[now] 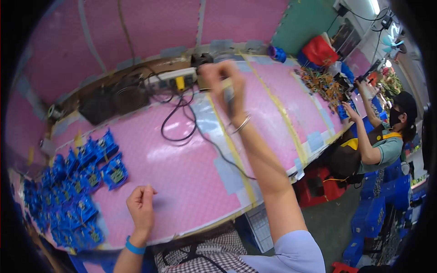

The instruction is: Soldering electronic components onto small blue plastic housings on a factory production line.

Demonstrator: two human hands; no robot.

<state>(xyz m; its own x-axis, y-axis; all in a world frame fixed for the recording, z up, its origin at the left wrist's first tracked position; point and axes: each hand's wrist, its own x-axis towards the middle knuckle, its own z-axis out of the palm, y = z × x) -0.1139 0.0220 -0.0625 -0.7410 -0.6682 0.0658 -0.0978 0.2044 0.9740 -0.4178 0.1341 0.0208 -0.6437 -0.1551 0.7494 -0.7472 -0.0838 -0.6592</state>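
My left hand [142, 207], a blue band at its wrist, hovers over the near part of the pink-covered table [177, 182]. Its fingers are curled together, and anything between them is hidden. My right hand [227, 88] reaches far forward over the table, close to a dark object [201, 59] at the back edge. Motion smears it, but the fingers look bent round something greyish that I cannot make out. Left of my left hand stand several blue plastic housings [114, 173] with small parts and wires inside, grouped in rows.
A power strip [170, 79] with a yellow plug lies along the back; a black cable [195, 123] loops across the table. At the far right a co-worker [382, 141] handles parts near a pile of wired pieces [321, 86]. A red stool [318, 186] and blue bins [368, 216] stand on the floor.
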